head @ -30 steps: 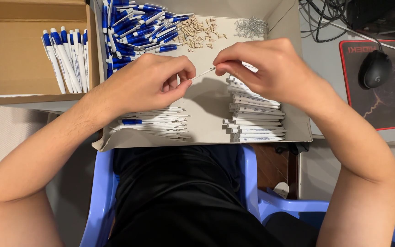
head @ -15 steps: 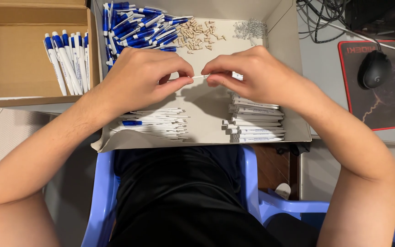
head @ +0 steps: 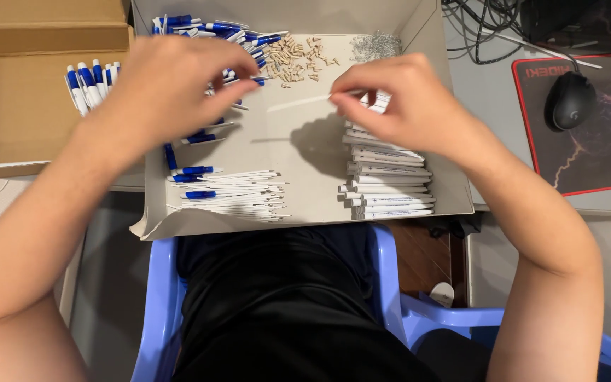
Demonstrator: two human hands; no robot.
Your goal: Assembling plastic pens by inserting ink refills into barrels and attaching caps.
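Hands parted since half a second ago: right hand (head: 397,106) pinches thin white pen tube (head: 298,104) above cardboard tray (head: 305,141); left hand (head: 171,88), fingers curled, grip unclear, over blue pen caps (head: 199,28).

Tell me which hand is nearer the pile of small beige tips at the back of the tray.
Left. The left hand hovers just beside the beige tips; the right hand is farther off, above the white barrels.
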